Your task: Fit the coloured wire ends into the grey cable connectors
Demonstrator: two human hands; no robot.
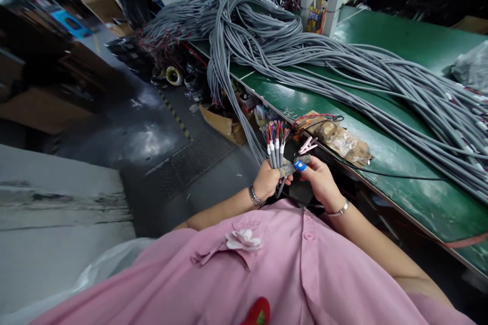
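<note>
My left hand [267, 180] is closed around a small bundle of grey cables [275, 158]. Their ends point up, with white bands and fanned-out thin coloured wires [277, 132] above the grip. Close beside it, my right hand [323, 183] is in a pinch; what its fingertips hold is too small to make out. Its thumb wears a blue cover [300, 166], and grey wrappings cover a finger on each hand. Just beyond the right fingertips, a pink clip [308, 145] stands by the table edge.
Long grey cables [267, 56] lie heaped along the green table [385, 30], some hanging over its edge. A taped brown cardboard piece [339, 139] with red and black leads lies near the front edge. Below stands an open carton [224, 124]. A pale cabinet [64, 198] is at left.
</note>
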